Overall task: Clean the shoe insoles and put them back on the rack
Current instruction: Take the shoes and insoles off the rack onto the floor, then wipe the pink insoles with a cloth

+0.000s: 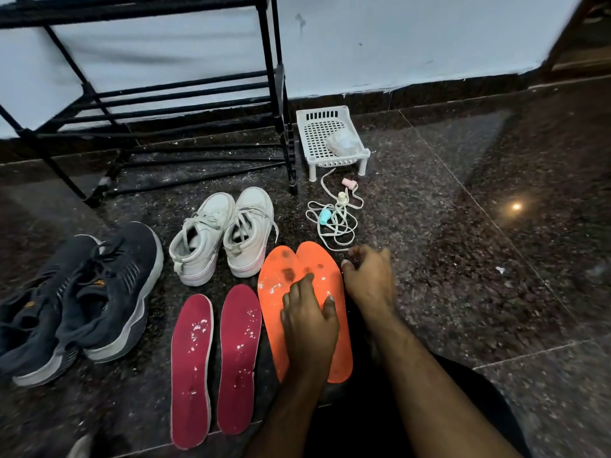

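Orange insoles (330,269) lay centre frame, left hand (309,320) pressed flat on them, fingers spread, right hand (368,276) loosely curled beside them, gripping nothing, red insoles (215,358) lower left.

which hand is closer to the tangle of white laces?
Right. The right hand sits on the floor just below the white laces, beside the orange insoles. The left hand rests flat on those insoles, farther away.

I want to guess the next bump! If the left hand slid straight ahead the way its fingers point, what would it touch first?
Probably only more of the orange insoles: the left hand already rests on them, fingers pointing toward their toe ends. Past those lies bare floor.
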`<state>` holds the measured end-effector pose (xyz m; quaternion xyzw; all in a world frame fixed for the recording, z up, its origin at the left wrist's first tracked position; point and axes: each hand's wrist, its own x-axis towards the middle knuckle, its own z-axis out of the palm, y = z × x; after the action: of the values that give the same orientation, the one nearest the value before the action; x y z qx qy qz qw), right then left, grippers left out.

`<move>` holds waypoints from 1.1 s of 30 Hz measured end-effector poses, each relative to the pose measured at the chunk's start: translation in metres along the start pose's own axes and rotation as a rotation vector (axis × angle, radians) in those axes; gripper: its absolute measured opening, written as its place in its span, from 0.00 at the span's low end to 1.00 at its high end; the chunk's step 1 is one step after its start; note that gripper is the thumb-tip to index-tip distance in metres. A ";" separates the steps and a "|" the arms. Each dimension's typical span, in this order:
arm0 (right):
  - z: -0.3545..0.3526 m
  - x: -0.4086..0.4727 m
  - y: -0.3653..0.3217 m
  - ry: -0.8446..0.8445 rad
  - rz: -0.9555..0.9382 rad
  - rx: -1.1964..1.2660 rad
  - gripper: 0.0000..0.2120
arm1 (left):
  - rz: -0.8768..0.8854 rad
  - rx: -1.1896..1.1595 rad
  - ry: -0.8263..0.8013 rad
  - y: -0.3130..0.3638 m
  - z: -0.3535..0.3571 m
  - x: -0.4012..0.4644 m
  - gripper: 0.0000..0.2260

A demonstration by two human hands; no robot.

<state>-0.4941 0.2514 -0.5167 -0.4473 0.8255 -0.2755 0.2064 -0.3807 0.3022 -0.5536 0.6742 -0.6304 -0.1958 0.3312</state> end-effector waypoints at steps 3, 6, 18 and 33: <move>0.008 0.015 -0.003 -0.026 0.000 -0.004 0.11 | 0.001 -0.037 0.002 0.003 0.008 0.021 0.23; 0.017 0.029 -0.005 -0.045 -0.025 0.004 0.11 | 0.017 -0.037 0.023 0.004 0.017 0.043 0.23; 0.049 0.126 -0.016 0.063 -0.025 0.057 0.13 | 0.091 0.003 -0.039 0.029 0.048 0.168 0.23; 0.061 0.262 -0.038 0.041 -0.289 0.053 0.30 | -0.072 -0.212 -0.171 0.052 0.106 0.315 0.33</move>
<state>-0.5691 -0.0058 -0.5639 -0.5502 0.7490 -0.3330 0.1595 -0.4500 -0.0264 -0.5436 0.6383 -0.6077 -0.3297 0.3385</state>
